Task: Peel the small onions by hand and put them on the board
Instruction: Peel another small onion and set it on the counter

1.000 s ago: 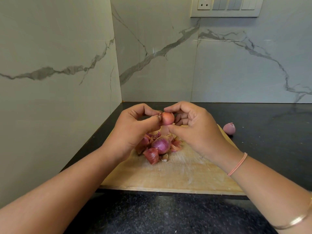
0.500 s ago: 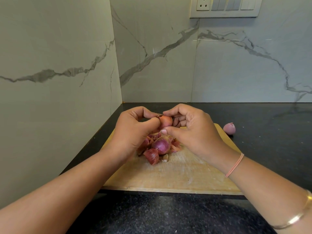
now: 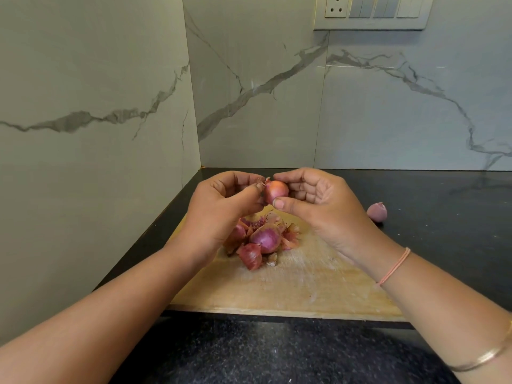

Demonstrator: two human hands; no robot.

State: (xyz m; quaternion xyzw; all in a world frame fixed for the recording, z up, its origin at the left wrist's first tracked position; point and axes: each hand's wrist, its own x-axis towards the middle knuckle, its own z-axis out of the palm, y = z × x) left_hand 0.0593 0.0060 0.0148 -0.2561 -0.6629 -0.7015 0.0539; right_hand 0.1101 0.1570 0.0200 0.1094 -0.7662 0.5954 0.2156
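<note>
The right hand [image 3: 318,206] held a small onion [image 3: 276,191] in the air over the far part of the wooden cutting board [image 3: 304,286], pinched between thumb and forefinger with the other fingers loosely curled behind it. The left hand [image 3: 221,209] pinched a frayed skin flap [image 3: 265,182] at the onion's left tip. The onion looked light and firm, its papery skin brittle and likely to tear in scraps. The slick flesh beneath would probably slip, so the best hold seemed to be across the middle, peeling from the tip.

Compared with half a second earlier, the onion sat slightly higher and more of it showed, and the right thumb had shifted lower. The purple onion [image 3: 266,236] among the peelings [image 3: 291,236] and the loose onion [image 3: 376,211] on the black counter [image 3: 443,231] lay as before.
</note>
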